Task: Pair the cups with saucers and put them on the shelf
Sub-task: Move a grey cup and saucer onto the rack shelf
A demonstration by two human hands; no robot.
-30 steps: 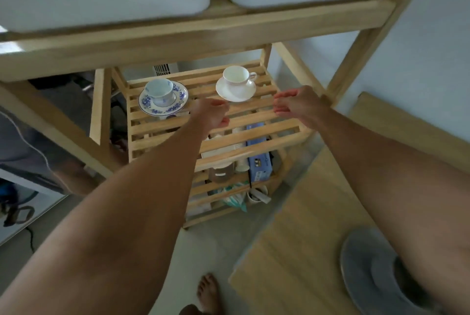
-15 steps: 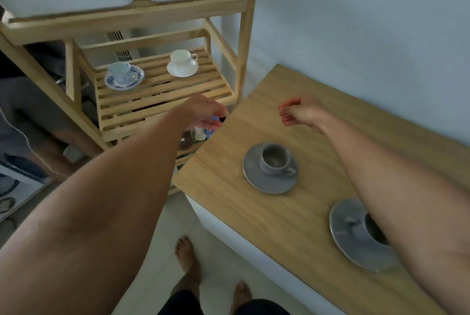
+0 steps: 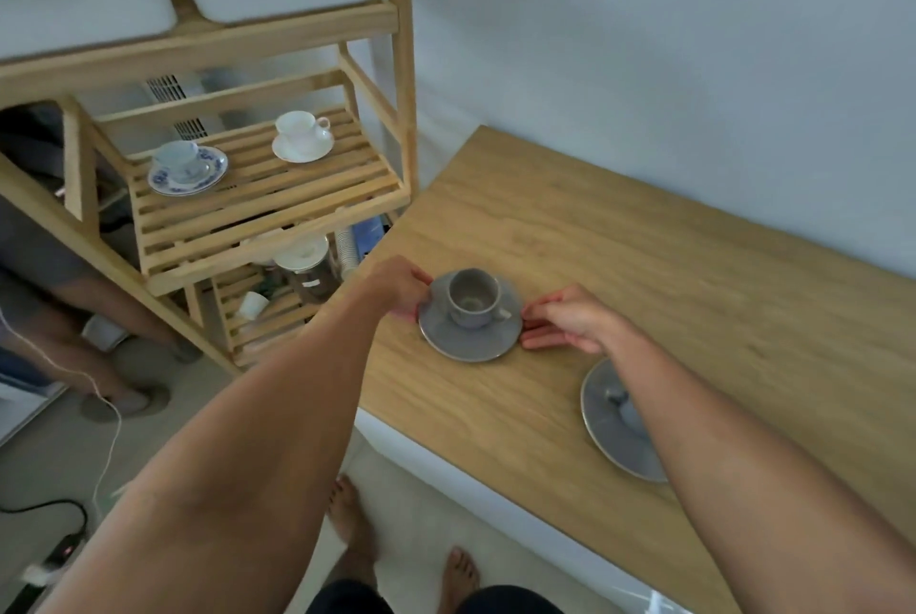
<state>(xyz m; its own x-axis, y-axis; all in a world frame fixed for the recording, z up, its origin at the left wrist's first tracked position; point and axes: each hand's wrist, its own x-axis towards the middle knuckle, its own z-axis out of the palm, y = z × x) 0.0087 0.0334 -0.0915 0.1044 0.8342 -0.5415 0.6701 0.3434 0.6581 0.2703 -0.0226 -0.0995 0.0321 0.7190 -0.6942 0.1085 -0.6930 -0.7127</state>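
Since half a second ago, both hands have dropped from mid-air to the nearer grey saucer (image 3: 470, 336). The left hand (image 3: 396, 287) now pinches its left rim, fingers curled narrow. The right hand (image 3: 567, 320) lies at its right rim, fingers loosely extended and touching or almost touching the edge; whether they grip it cannot be told.

The saucer lies flat on a wood-grain tabletop (image 3: 644, 266) with a white front edge, set against a plain pale wall (image 3: 644, 43). Between the two sets of fingers, a round grey cup (image 3: 472, 298) stands upright in the saucer's centre, its handle turned toward the right hand.

Behind the left fingers stands a slatted pale-wood shelf (image 3: 267, 197). On its middle tier are a blue-patterned cup and saucer (image 3: 187, 169) and, to their right, a plain white cup and saucer (image 3: 302, 136), both well apart from the hands.

Beneath the right forearm, a second grey saucer (image 3: 614, 425) with its cup is partly hidden.

Below, bare feet (image 3: 354, 529) stand on a light floor.
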